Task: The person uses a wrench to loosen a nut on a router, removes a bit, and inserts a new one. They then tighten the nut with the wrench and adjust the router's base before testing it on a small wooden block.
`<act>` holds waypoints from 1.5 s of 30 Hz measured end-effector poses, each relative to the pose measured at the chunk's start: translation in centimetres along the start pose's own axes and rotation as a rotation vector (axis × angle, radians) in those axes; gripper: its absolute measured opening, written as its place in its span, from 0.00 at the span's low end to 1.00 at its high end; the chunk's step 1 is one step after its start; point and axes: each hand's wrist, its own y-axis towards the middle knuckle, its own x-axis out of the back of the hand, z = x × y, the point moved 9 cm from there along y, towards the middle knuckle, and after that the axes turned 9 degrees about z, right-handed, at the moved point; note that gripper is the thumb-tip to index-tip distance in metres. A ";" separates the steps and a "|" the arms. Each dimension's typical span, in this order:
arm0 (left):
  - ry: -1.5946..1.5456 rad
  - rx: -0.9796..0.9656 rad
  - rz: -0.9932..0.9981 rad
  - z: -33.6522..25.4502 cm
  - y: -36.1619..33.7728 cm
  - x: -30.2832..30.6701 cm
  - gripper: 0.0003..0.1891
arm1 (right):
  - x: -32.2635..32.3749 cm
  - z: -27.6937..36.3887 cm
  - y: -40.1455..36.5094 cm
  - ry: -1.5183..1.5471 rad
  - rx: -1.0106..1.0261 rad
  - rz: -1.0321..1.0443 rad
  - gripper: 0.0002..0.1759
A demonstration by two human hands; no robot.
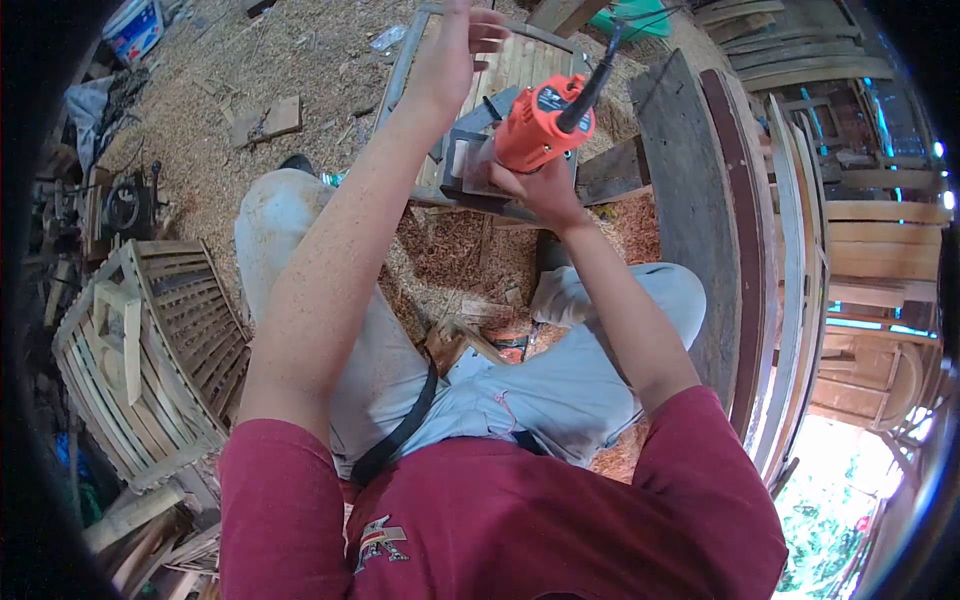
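My right hand [545,190] is wrapped around the lower body of an orange trim router [530,130], whose black cord [600,85] rises from its top. The router's dark base overlaps a slatted wooden panel [400,75] with a grey frame lying in front of my knees. My left hand [458,55] is raised over the far part of that panel, its fingers stretched out and holding nothing. Part of it is cut off by the top edge of the view.
Wood shavings cover the ground, with a wood offcut [282,117] on it. To the left leans a slatted wooden piece [190,320]. Long boards [690,230] stand along my right side. A white-and-blue bucket [132,28] is far left, a green container [635,20] at the top.
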 end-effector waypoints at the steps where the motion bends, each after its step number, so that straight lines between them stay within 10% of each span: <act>1: 0.037 0.064 -0.121 0.7 0.2 2.0 0.34 | 0.0 -0.1 0.0 0.013 -0.010 -0.011 0.38; 5: 0.578 0.221 -0.190 4.8 0.6 4.5 0.21 | 0.6 -0.7 -0.6 -0.041 -0.038 -0.026 0.40; 11: 1.153 0.484 0.625 7.6 -5.5 -1.3 0.29 | 3.8 -0.4 -1.6 0.014 0.040 -0.165 0.42; 15: 1.354 0.080 0.444 7.2 -9.3 -2.0 0.46 | 3.8 -0.2 -2.1 -0.010 -0.013 -0.212 0.44; 21: 1.055 -0.302 0.383 5.9 -9.1 -2.3 0.42 | 2.9 -1.3 -2.5 0.153 -0.059 -0.215 0.41; 29: 0.823 -0.223 0.406 4.4 -8.1 -3.5 0.23 | 5.3 1.4 -1.4 0.095 -0.091 -0.241 0.27; 45: 0.349 -0.105 0.242 0.7 -5.3 -5.7 0.12 | 11.1 4.8 -2.8 0.814 -0.056 -0.265 0.47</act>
